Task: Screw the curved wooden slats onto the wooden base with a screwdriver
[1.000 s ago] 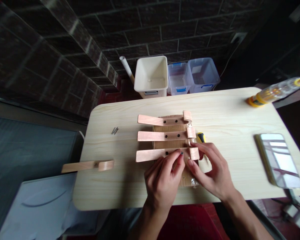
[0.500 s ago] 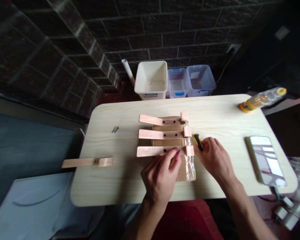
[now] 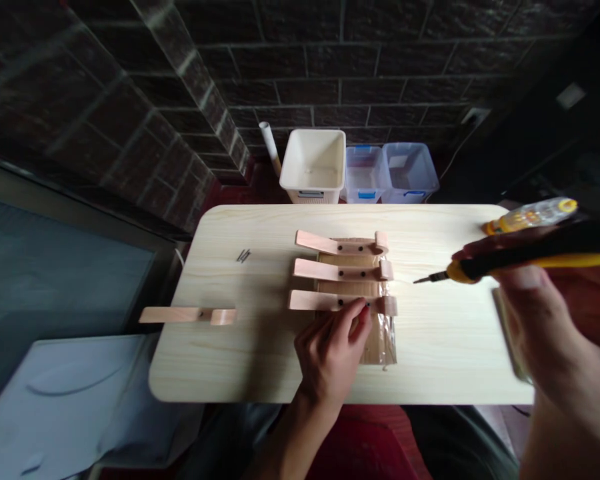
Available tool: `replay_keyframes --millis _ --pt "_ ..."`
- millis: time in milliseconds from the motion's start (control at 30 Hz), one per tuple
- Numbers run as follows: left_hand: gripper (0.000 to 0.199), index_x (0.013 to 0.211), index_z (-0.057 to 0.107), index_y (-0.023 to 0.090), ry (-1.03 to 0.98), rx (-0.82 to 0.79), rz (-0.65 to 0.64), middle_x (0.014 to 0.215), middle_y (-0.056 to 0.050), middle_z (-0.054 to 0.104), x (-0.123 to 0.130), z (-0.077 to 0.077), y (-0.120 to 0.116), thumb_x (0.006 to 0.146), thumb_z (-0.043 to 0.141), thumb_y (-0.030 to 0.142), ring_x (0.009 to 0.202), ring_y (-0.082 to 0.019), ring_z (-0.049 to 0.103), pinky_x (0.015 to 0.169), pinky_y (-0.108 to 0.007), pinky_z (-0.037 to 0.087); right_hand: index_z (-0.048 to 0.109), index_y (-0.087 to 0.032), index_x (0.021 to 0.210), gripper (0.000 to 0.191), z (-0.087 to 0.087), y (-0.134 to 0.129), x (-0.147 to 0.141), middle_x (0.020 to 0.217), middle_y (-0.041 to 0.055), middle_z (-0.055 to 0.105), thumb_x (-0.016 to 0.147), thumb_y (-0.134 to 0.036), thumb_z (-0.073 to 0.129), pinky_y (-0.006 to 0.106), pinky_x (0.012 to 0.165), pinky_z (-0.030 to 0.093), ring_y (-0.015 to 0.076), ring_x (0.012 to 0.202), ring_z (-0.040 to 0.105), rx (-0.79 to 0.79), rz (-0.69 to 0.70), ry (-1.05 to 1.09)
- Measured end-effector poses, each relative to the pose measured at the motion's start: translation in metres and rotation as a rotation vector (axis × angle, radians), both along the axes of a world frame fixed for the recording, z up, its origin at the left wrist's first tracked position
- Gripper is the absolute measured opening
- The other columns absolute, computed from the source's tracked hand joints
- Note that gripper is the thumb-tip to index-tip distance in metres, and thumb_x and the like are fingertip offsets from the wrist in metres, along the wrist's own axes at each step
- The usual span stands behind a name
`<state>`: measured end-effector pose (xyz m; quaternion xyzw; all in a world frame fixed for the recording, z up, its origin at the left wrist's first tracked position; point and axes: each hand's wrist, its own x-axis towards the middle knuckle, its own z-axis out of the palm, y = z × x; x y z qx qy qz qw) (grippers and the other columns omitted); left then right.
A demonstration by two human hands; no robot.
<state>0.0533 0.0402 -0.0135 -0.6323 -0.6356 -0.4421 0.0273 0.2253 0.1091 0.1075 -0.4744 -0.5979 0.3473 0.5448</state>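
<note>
My left hand [image 3: 333,347] pinches a small dark screw [image 3: 367,305] at the right hole of the nearest wooden hook [image 3: 313,301]. Two more wooden hooks, the middle one [image 3: 313,269] and the far one [image 3: 316,241], lie parallel beyond it, each with two dark spots. All three rest across a cardboard piece [image 3: 375,343] partly wrapped in clear film. Raised at the right, close to the camera, my right hand [image 3: 555,320] is closed round a yellow and black screwdriver [image 3: 480,265], its tip pointing left.
On the table [image 3: 445,347], a fourth wooden hook [image 3: 180,315] overhangs the left edge. Several screws [image 3: 243,255] lie at the upper left. A clear and yellow bottle-like container [image 3: 535,215] is at the back right; a phone [image 3: 509,333] is partly hidden. Bins [image 3: 313,160] stand behind.
My right hand has lifted from beside the hooks up and to the right, with the screwdriver now pointing left. My left hand keeps its pinch at the nearest hook. The view has shifted slightly.
</note>
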Motion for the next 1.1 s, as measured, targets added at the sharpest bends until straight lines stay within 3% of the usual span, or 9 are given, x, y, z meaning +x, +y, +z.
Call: replay_keyframes --millis 100,233,433,567,800,900,967,1033,1100 --pt "0.017 0.109 0.079 0.022 0.004 0.007 0.000 0.090 0.002 0.086 0.000 -0.001 0.000 0.093 0.081 0.017 0.066 -0.013 0.077 0.068 -0.026 0.057 0.075 -0.032 0.115 0.019 0.000 -0.012 -0.011 0.105 0.0065 0.076 0.097 -0.027 0.072 0.041 0.078 0.062 0.0281 0.095 0.075 0.053 0.072 0.046" --pt "0.018 0.110 0.079 0.022 -0.016 0.007 -0.019 0.093 0.000 0.086 0.000 -0.002 -0.001 0.092 0.080 0.017 0.069 -0.014 0.079 0.069 -0.026 0.060 0.069 -0.031 0.111 0.011 -0.018 -0.014 -0.005 0.100 0.0065 0.065 0.103 -0.036 0.062 0.037 0.067 0.054 0.0231 0.083 0.064 -0.083 0.071 0.015" --pt "0.021 0.112 0.078 0.020 -0.014 -0.004 -0.027 0.093 0.000 0.086 -0.003 0.001 -0.004 0.092 0.081 0.015 0.068 -0.014 0.079 0.071 -0.026 0.061 0.066 -0.027 0.119 0.024 -0.032 -0.002 0.013 0.088 0.0020 0.059 0.102 -0.044 0.066 0.027 0.059 0.049 0.0165 0.073 0.056 -0.200 0.179 -0.331" --pt "0.022 0.114 0.076 0.019 0.004 0.000 -0.010 0.089 0.000 0.085 -0.003 0.003 -0.002 0.092 0.081 0.016 0.061 -0.012 0.075 0.069 -0.025 0.061 0.065 -0.027 0.125 0.028 -0.036 0.000 0.011 0.087 0.0008 0.058 0.104 -0.045 0.063 0.025 0.059 0.050 0.0153 0.072 0.056 -0.162 0.190 -0.379" --pt "0.039 0.124 0.069 0.017 0.002 0.079 -0.027 0.089 -0.004 0.083 -0.010 0.014 -0.013 0.088 0.084 0.020 0.053 -0.010 0.065 0.068 -0.025 0.061 0.069 -0.023 0.117 0.030 -0.037 0.004 0.011 0.066 -0.0047 0.051 0.101 -0.049 0.065 0.022 0.039 0.030 0.0102 0.049 0.038 -0.230 0.132 -0.450" --pt "0.031 0.122 0.066 0.019 -0.160 0.228 -0.051 0.094 -0.006 0.078 -0.034 0.017 -0.018 0.092 0.074 0.018 0.061 -0.011 0.065 0.065 -0.026 0.060 0.070 -0.021 0.107 0.035 -0.047 0.007 0.021 0.067 -0.0029 0.057 0.099 -0.055 0.064 0.023 0.043 0.035 0.0113 0.052 0.045 -0.314 0.107 -0.483" --pt "0.013 0.110 0.065 0.020 -0.344 0.332 0.081 0.094 -0.006 0.071 -0.054 0.014 -0.016 0.098 0.064 0.021 0.076 -0.015 0.069 0.068 -0.027 0.059 0.072 -0.022 0.100 0.037 -0.058 0.007 0.032 0.068 -0.0014 0.062 0.098 -0.058 0.063 0.025 0.048 0.038 0.0133 0.056 0.049 -0.411 0.157 -0.592" --pt "0.008 0.104 0.064 0.020 -0.626 0.227 0.199 0.096 -0.005 0.070 -0.072 0.006 -0.011 0.100 0.061 0.026 0.077 -0.013 0.068 0.070 -0.026 0.059 0.074 -0.022 0.092 0.036 -0.071 0.007 0.042 0.065 0.0001 0.065 0.096 -0.057 0.064 0.027 0.049 0.039 0.0153 0.055 0.052 -0.469 0.187 -0.609" --pt "0.014 0.110 0.064 0.020 -0.955 -0.045 0.155 0.112 -0.007 0.072 -0.084 -0.004 -0.004 0.098 0.063 0.028 0.097 -0.016 0.073 0.084 -0.027 0.061 0.074 -0.022 0.081 0.039 -0.082 0.006 0.049 0.056 -0.0006 0.062 0.095 -0.057 0.063 0.029 0.048 0.039 0.0159 0.048 0.051 -0.527 0.231 -0.594"
